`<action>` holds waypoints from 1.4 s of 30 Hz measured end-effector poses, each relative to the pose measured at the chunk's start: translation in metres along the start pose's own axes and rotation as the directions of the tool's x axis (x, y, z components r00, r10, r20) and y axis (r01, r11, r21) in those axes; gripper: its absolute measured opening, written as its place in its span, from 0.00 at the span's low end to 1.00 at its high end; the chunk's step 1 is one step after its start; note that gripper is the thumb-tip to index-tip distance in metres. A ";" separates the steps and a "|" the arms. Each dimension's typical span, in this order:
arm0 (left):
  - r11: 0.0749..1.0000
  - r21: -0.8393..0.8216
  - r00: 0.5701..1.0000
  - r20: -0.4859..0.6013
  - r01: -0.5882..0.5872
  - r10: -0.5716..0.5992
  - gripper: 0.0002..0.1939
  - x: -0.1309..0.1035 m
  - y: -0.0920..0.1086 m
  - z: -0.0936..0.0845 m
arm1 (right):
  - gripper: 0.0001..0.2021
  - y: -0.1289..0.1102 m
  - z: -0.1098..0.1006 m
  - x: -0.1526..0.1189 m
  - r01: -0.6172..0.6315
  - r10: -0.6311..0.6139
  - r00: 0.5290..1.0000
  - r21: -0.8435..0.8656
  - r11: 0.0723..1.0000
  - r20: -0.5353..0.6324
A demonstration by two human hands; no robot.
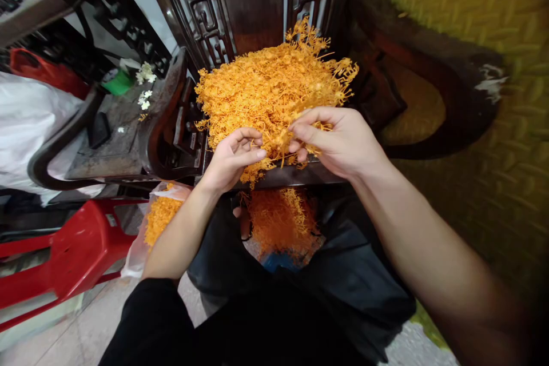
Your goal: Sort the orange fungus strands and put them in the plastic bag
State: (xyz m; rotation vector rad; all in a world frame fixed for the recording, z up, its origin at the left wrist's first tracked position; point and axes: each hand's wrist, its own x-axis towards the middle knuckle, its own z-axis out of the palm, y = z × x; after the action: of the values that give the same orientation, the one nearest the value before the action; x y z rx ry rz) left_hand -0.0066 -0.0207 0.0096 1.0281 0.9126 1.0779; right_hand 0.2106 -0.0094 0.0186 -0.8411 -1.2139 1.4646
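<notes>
Both hands meet at the near edge of a big heap of orange sprigs (274, 88) piled on a dark wooden chair seat (295, 176). The left hand (234, 157) is curled, thumb pressed toward the forefinger, pinching a thin strand at the heap's front edge. The right hand (338, 140) is likewise closed in a pinch on 1 small sprig (285, 143), whose stem runs roughly crosswise between the 2 hands, so each grips an end of the same little piece. The heap lies straight ahead of and just beyond the fingertips, touching them; neither hand is clearly nearer, though the right reaches slightly further over it. Below the seat edge, between the person's knees, a second lot of orange sprigs sits in a black bag (281, 223). To the left, a clear bag (156, 223) holds more, beside a red stool (81, 249)
</notes>
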 end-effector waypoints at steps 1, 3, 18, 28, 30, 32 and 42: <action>1.000 0.002 1.000 -0.013 -0.003 0.003 0.24 0.000 0.000 0.001 | 0.19 0.001 -0.001 0.000 -0.004 0.004 1.000 -0.006 1.000 0.013; 1.000 0.003 1.000 -0.027 0.006 -0.006 0.25 -0.001 -0.001 0.003 | 0.16 0.001 -0.003 0.000 -0.021 0.023 0.999 -0.054 0.998 0.035; 0.997 -0.061 0.999 -0.020 0.047 -0.048 0.24 -0.008 -0.002 0.007 | 0.07 0.017 0.010 0.004 0.258 -0.180 0.965 -0.574 0.777 0.190; 0.974 -0.228 0.987 -0.155 0.006 -0.042 0.20 0.001 0.006 0.028 | 0.26 0.020 0.026 0.025 0.263 -0.158 0.881 0.185 0.947 -0.446; 0.962 -0.274 0.971 -0.233 -0.007 -0.059 0.20 0.006 0.007 0.022 | 0.26 0.018 0.012 0.032 0.326 -0.187 0.838 0.197 0.924 -0.513; 0.941 -0.339 0.934 -0.343 -0.022 -0.101 0.21 0.009 0.010 0.008 | 0.25 0.014 -0.012 0.039 0.416 -0.239 0.764 0.175 0.892 -0.599; 0.797 -0.597 0.979 -0.199 -0.089 -0.040 0.20 -0.003 0.025 -0.029 | 0.19 0.004 -0.008 0.016 -0.061 0.052 0.998 0.246 0.967 0.045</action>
State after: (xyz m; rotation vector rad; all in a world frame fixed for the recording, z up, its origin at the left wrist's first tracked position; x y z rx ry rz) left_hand -0.0411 -0.0138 0.0259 0.3964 0.6372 1.3962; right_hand 0.2135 0.0084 0.0139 -0.6853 -1.0152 1.6452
